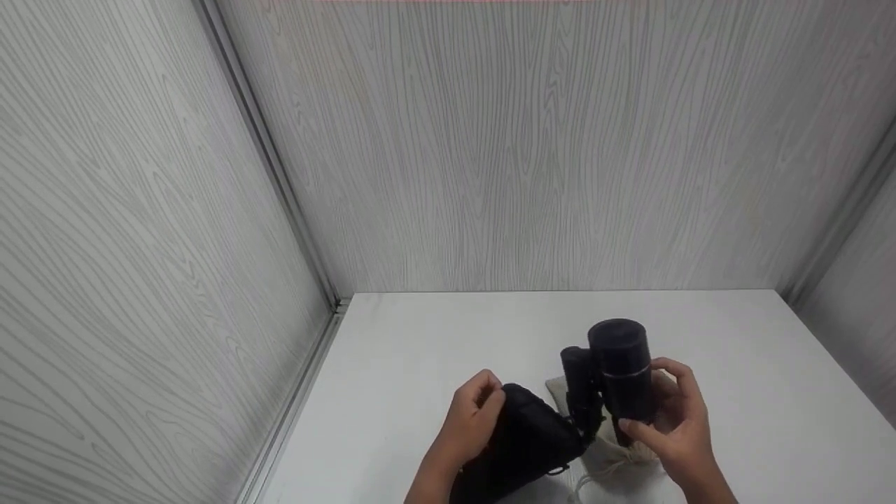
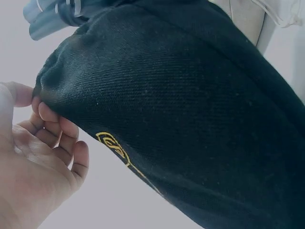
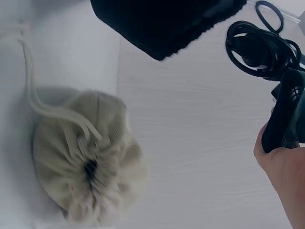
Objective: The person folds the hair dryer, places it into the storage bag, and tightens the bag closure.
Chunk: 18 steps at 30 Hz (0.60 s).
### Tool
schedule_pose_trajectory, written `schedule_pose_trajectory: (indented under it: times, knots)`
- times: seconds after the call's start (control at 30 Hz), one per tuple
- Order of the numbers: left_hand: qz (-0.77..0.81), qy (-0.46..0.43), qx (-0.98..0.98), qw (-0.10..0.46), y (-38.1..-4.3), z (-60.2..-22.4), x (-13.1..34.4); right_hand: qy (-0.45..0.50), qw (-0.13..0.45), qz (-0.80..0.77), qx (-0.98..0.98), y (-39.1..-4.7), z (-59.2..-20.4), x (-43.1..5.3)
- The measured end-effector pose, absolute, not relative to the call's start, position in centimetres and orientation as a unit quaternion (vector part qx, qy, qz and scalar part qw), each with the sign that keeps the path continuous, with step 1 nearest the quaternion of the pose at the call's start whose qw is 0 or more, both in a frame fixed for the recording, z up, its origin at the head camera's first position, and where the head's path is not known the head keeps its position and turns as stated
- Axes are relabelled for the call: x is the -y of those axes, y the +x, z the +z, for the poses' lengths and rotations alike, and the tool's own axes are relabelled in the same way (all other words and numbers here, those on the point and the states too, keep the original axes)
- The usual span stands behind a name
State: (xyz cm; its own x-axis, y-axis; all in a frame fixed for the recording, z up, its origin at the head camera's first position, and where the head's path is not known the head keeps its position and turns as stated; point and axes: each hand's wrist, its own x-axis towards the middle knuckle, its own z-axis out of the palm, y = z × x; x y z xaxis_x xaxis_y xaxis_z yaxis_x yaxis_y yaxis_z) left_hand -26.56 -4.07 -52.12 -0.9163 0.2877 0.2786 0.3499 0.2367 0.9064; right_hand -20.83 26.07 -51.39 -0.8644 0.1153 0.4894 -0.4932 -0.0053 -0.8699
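Observation:
My left hand (image 1: pixel 472 413) pinches the edge of a black cloth bag (image 1: pixel 535 430) between thumb and fingertips. In the left wrist view the bag's ribbed fabric fills the middle, with a gold mark (image 2: pixel 113 147) near its lower edge. My right hand (image 1: pixel 675 420) grips a dark cylindrical device (image 1: pixel 623 364), held upright with a thin silver ring around it. Beside the large cylinder stands a narrower dark cylinder (image 1: pixel 577 374). A black cord (image 3: pixel 233 47) is looped in coils beside the device in the right wrist view. I cannot tell the device's exact kind.
A beige drawstring pouch (image 3: pixel 90 167) sits on the white table (image 1: pixel 434 336), its mouth gathered and its pale cord (image 3: pixel 31 90) trailing. In the head view it lies partly behind the device. Grey wood-grain panels (image 1: pixel 490 154) rise behind the table and at both sides.

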Motion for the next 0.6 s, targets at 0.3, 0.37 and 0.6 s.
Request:
schedule_pose_trajectory:
  times: [0.3,0.37,0.6]
  knots:
    - [-0.576,-0.207,0.791,0.02,-26.6,-51.8,4.1,0.226,0.17,0.573,0.769,-20.5,-51.6,-27.0]
    - [-0.574,-0.209,0.791,0.019,-26.6,-51.7,4.1,0.235,0.147,0.561,0.78,-20.5,-51.9,-26.9]
    - [-0.573,-0.212,0.792,0.015,-26.5,-51.6,3.9,0.263,0.109,0.556,0.781,-20.6,-52.7,-26.1]
